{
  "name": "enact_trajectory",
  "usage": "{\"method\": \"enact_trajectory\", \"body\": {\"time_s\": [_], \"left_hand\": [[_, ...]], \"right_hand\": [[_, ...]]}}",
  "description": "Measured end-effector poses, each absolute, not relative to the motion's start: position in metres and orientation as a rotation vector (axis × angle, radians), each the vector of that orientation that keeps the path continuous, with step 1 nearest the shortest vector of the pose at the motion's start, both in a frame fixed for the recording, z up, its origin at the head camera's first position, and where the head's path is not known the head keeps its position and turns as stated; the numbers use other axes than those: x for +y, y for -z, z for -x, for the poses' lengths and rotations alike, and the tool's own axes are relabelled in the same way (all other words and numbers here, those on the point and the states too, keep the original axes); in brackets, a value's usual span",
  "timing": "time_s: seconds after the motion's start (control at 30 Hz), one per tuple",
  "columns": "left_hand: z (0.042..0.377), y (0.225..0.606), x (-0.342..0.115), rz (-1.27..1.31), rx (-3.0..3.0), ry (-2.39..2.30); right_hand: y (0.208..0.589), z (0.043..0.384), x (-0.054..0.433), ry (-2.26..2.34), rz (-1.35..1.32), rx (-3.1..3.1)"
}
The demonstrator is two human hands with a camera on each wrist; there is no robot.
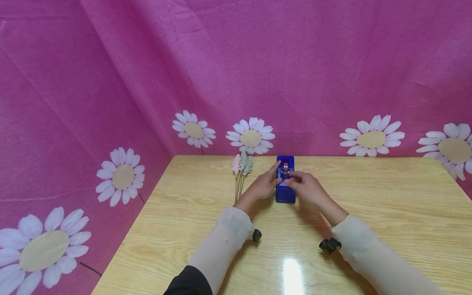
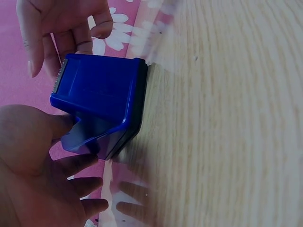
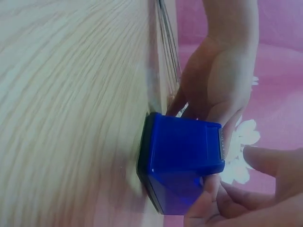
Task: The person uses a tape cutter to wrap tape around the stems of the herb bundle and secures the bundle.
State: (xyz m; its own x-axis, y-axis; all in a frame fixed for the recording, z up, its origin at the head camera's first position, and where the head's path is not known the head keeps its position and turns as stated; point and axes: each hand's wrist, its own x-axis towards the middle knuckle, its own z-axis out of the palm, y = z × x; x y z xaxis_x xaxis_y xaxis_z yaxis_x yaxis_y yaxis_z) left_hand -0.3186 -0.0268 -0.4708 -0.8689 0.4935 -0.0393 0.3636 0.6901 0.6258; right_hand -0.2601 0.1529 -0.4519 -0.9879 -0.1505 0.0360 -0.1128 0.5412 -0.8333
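A blue tape dispenser [image 1: 285, 196] stands upright on the table, its serrated metal cutter [image 3: 221, 142] visible in both wrist views. My left hand [image 1: 262, 187] lies along its left side, thumb at the middle opening and the other fingers spread and fairly straight. From the right, my right hand [image 1: 307, 189] reaches over the same opening, thumb and index tips close to the hub [image 1: 286, 169]. In the left wrist view, the fingers of the right hand [image 2: 66, 28] hang loosely past the dispenser. The casing hides part of the fingertips there.
Left of the dispenser lie several pink and grey-green artificial flower stems [image 1: 242, 166], partly behind the left forearm. A pink cloth [image 1: 306, 82] with white daisies hangs along the back and left of the wooden table [image 1: 387, 192].
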Motion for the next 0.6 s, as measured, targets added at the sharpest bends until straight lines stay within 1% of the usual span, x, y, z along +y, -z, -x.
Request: {"method": "enact_trajectory", "body": {"time_s": [0.33, 0.6], "left_hand": [[0.3207, 0.4755, -0.0270, -0.684, 2.662, -0.983], [0.3188, 0.4763, -0.0279, -0.669, 2.615, -1.046]], "right_hand": [[0.4492, 0.2598, 0.1526, 1.713, -0.009, 2.442], [0.4506, 0.2624, 0.1537, 1.776, -0.100, 2.278]]}}
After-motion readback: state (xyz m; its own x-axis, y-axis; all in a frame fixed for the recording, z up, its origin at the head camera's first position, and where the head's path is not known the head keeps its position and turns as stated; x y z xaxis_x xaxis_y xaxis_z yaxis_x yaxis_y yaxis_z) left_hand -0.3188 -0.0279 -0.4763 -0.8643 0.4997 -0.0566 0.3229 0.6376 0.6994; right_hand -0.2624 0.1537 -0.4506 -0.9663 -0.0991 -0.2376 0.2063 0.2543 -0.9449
